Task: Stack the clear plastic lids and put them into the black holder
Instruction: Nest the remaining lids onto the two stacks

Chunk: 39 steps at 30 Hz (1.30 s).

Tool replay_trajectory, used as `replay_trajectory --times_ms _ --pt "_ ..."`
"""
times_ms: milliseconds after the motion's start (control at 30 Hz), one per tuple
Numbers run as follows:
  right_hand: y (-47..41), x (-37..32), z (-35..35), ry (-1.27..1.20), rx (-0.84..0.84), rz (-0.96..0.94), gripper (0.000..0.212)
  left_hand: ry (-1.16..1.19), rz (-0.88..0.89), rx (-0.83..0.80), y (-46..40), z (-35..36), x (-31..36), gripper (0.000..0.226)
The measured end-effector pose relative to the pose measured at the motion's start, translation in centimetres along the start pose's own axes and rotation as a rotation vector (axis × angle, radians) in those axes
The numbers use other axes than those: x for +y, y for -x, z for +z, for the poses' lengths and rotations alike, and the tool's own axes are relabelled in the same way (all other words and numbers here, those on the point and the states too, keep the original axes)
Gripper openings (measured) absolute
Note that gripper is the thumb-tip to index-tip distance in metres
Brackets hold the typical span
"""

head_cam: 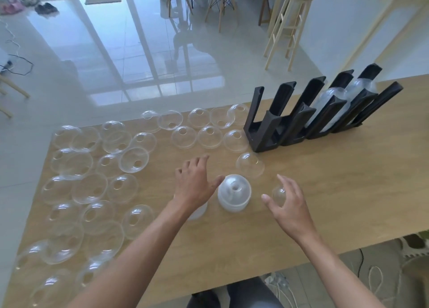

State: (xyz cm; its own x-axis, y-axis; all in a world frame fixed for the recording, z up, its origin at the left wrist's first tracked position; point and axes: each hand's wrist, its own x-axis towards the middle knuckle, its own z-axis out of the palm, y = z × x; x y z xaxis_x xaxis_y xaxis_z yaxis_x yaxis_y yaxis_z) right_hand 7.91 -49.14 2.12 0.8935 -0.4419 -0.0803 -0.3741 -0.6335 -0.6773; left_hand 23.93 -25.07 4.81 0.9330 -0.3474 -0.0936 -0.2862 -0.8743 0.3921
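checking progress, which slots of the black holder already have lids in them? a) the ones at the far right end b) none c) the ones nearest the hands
a: the black holder has clear stacked lids showing only in its far right slots; the near slots look bare.

Bare table right of the stacked lids: open passage toward the black holder. One loose lid lies between them. Left half: crowded with scattered lids.
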Motion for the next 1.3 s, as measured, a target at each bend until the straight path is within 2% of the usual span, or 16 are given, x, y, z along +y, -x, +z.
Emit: replay_trajectory --times_ms 100,233,400,533,667,900,1067,1300 --pt "-0.9 2.1 -1.2 0.035 0.028 0.052 0.08 -0.059 0.01 -0.143 -3.1 0.9 3.2 0.085" --pt "-2.1 4.5 -1.8 0.076 -0.033 0.122 0.087 -0.105 -0.023 -0.306 -6.5 2.9 7.4 0.082" --pt "-2.6 6.3 -1.3 0.086 -0.147 0.087 0.09 -0.128 -0.062 -0.378 -8.8 5.8 10.6 0.087" --pt "-2.7 6.8 -1.3 0.122 -0.214 0.015 0.084 -0.158 -0.06 -0.356 -9.6 7.0 11.3 0.084" --pt "-3.5 5.8 -1.9 0.084 -0.237 0.004 0.087 -0.149 -0.075 -0.338 -9.7 6.5 10.7 0.077" --pt "-4.2 0.1 -2.8 -0.034 -0.173 -0.098 0.078 -0.041 -0.141 -0.261 -8.4 1.9 8.8 0.081" --pt "-3.8 -4.6 -1.3 -0.066 -0.198 -0.175 0.079 0.019 -0.166 -0.229 -6.9 -2.2 5.0 0.082" --pt "-2.4 -8.4 2.3 0.001 -0.199 -0.176 0.075 0.046 -0.195 -0.236 -3.3 -6.7 -1.5 0.091"
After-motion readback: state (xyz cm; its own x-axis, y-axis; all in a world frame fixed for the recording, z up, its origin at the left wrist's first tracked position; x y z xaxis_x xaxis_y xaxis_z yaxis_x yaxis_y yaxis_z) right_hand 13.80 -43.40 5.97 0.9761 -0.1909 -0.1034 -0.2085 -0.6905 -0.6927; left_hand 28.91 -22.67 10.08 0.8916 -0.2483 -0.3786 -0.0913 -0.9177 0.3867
